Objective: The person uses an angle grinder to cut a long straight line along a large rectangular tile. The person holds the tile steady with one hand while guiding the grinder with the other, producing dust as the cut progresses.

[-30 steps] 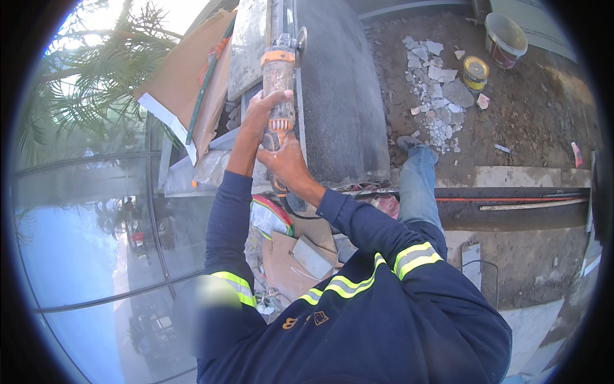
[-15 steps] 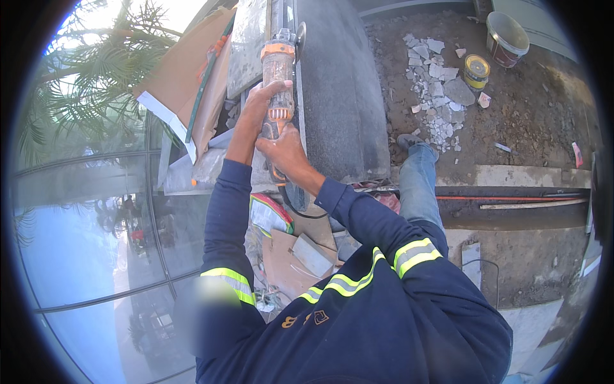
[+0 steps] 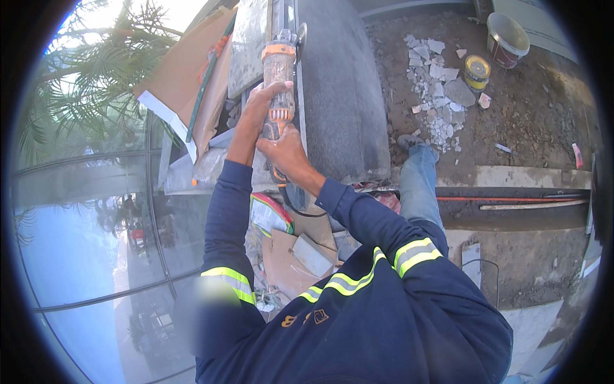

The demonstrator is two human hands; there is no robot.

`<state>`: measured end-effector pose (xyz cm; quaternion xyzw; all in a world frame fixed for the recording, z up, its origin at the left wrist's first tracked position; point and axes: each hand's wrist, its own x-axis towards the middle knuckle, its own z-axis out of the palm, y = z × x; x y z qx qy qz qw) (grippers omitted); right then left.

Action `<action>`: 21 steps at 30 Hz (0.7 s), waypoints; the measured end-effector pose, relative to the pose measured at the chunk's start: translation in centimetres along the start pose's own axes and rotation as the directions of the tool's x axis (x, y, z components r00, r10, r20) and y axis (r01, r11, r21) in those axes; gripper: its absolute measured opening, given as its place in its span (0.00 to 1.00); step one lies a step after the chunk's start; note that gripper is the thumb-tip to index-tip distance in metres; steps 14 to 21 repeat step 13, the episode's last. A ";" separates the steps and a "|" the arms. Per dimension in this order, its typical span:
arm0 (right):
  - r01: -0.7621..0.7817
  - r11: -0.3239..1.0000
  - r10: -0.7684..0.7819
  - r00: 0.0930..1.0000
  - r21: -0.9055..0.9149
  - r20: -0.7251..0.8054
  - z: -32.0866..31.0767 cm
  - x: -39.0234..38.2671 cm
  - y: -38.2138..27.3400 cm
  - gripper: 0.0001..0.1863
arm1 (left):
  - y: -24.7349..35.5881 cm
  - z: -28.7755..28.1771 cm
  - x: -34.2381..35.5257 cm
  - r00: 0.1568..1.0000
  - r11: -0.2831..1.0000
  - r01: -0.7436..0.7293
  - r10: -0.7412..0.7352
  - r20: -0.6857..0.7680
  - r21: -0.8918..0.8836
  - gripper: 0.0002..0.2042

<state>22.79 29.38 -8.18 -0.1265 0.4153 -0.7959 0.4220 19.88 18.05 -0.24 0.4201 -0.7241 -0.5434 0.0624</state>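
An orange and grey angle grinder (image 3: 279,69), coated in dust, lies lengthwise between my hands with its head pointing away from me. My left hand (image 3: 261,102) wraps round the middle of its body, the thumb laid across the top. Closer to me, my right hand (image 3: 287,151) grips the rear handle, where the black cord comes out. The thin disc (image 3: 302,35) stands on edge at the right of the tool head. It is at the left edge of a large dark grey stone slab (image 3: 342,96); whether it touches the slab I cannot tell.
Cardboard (image 3: 169,77) and a green bar (image 3: 206,89) lean at the left by glass panels (image 3: 83,237). Broken tile pieces (image 3: 438,89), a yellow can (image 3: 476,70) and a bucket (image 3: 507,40) are on the dirt at the right. Offcuts (image 3: 312,255) lie below the grinder.
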 end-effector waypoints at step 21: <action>0.029 1.000 -0.029 1.000 -0.003 0.001 0.0 -2.4 0.2 0.23 | -0.4 0.4 -2.2 0.999 0.999 -0.036 0.035 0.013 0.014 0.28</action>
